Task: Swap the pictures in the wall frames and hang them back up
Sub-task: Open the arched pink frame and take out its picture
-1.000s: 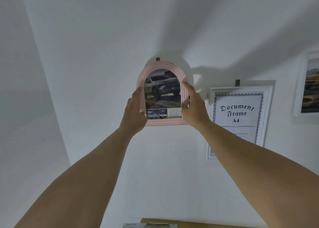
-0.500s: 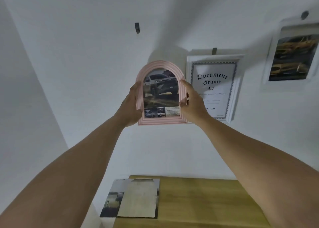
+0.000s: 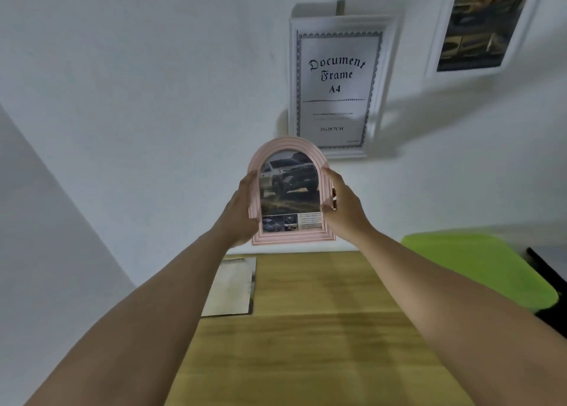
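Grip: left hand [image 3: 242, 212] and right hand [image 3: 343, 209] clasp the pink arched frame [image 3: 288, 143] by its two long sides. The thumbs lie on the front rim and the fingers wrap out of sight behind it.
Why two-sided: equal hold on both edges keeps the frame upright and facing the person, and likely guards the glazing against a slip.
Where the frame is: centre of the picture, off the wall, held in the air just above the far edge of the wooden table [image 3: 306, 329].
Content: an off-road car print [image 3: 290, 184] with a caption strip along its foot, so this frame is not yet opened.
Wall: a white document frame [image 3: 337, 83] hangs on a hook [image 3: 340, 6] at upper centre. Another white frame with a yellowish car picture [image 3: 472, 28] hangs at upper right.
Table: a loose sheet [image 3: 230, 289] lies at the table's left edge below the left wrist, probably a print or backing waiting for the swap.
Beside the table: a bright green cushion-like object [image 3: 475, 267] at right.
Stage: early, judging by two frames hanging untouched.
Next need: setting the frame face down on bare wood to reach its back.
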